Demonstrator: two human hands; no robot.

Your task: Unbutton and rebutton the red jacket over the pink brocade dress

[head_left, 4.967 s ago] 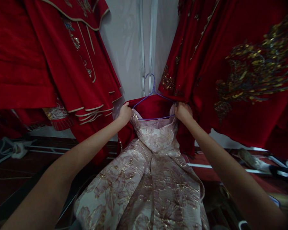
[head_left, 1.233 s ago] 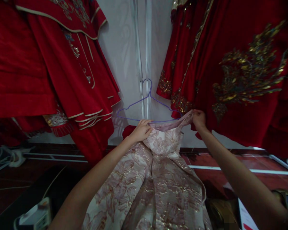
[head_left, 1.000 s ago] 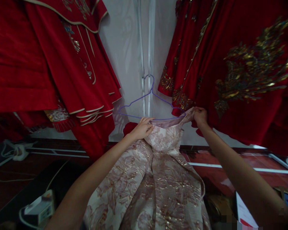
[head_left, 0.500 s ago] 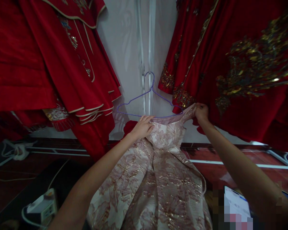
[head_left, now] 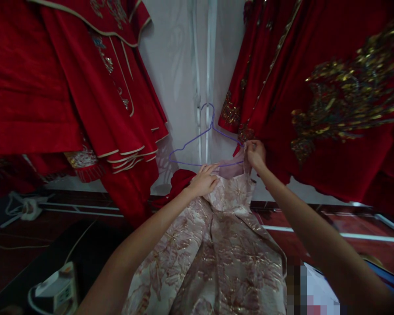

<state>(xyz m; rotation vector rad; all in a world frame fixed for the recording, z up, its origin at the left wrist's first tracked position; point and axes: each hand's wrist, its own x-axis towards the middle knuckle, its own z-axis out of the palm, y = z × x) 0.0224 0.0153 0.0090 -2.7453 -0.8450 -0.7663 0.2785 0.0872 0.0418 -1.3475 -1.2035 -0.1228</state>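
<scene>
A pale pink dress with shiny floral brocade hangs down in front of me. Behind its neckline is a purple hanger, its hook at a white vertical rail. My left hand is closed at the dress's top edge on the left, by the hanger's lower bar. With pinched fingers my right hand holds the right shoulder strap up at the hanger's right end. The strap appears to lie around that end; the hanger's left end is bare.
Red embroidered garments hang at left, and a red garment with gold sequins at right. White floor bars run low behind. A power strip with a cord lies at lower left. Part of the lower right is pixelated.
My right hand has moved left, bringing the strap from beyond the hanger to its right end. My left hand stays at the neckline. The view has shifted slightly.
</scene>
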